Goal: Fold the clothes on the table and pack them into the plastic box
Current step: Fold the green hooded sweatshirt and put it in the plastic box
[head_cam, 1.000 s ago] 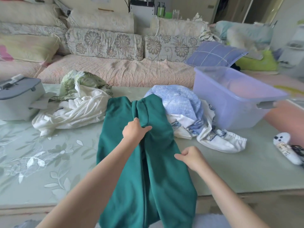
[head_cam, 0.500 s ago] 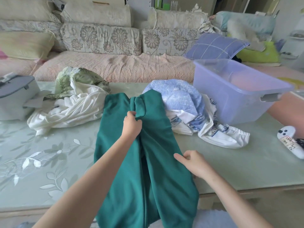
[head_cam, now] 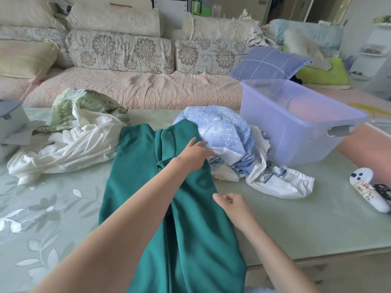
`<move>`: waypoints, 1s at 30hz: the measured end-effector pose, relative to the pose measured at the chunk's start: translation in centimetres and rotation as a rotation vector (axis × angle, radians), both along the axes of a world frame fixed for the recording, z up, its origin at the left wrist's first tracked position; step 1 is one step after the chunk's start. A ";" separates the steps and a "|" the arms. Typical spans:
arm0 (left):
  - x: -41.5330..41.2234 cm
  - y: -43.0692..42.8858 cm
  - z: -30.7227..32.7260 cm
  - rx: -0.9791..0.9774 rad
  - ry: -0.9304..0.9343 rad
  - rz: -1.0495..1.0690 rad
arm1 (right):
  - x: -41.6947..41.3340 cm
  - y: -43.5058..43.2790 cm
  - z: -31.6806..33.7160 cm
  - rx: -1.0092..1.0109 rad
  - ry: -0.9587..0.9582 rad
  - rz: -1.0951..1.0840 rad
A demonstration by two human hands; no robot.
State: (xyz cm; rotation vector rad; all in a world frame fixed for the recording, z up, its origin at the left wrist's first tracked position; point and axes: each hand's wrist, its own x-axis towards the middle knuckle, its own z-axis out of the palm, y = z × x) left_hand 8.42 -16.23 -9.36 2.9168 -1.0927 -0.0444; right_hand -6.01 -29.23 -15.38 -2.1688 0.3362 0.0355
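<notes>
Change: the left hand (head_cam: 194, 154) had let go of the middle fold of the green garment (head_cam: 137, 187) and moved across to its right side, upper centre of the frame.
Left: released, fingers straight on the cloth, tips at the blue pile (head_cam: 224, 127); grasping nothing.
Right: the right hand (head_cam: 234, 210) sat low centre at the garment's right edge, fingers loosely curled; whether it pinched the edge could not be told.
Meaning: judged a smoothing or re-gripping pass; the fold was not finished and packing had not begun.
Task item: green garment, centre of frame, laid lengthwise on the worktop (head_cam: 317, 218), lower end hanging over the near edge.
Other clothes: blue pile with white pieces, right of the garment and touching it; white pile (head_cam: 69, 149) with a green-print cloth, left centre.
Container 1: the box (head_cam: 296, 132), upper right, on the worktop just behind the blue pile; lid off, translucent; no clothes seen in it.
Container 2: grey case (head_cam: 10, 121), left edge, lid down, contents hidden.
</notes>
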 end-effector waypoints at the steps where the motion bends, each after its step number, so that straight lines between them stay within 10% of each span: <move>1: 0.4 -0.4 0.1 0.103 -0.021 -0.019 | 0.3 0.0 -0.3 -0.008 -0.007 0.024; 6: 2.3 0.7 -0.2 0.238 -0.077 -0.080 | 0.5 -0.5 -1.8 0.056 0.036 0.022; 30: -13.9 9.0 -2.0 -0.839 -0.102 0.485 | -7.6 4.0 3.2 -0.386 -0.166 0.158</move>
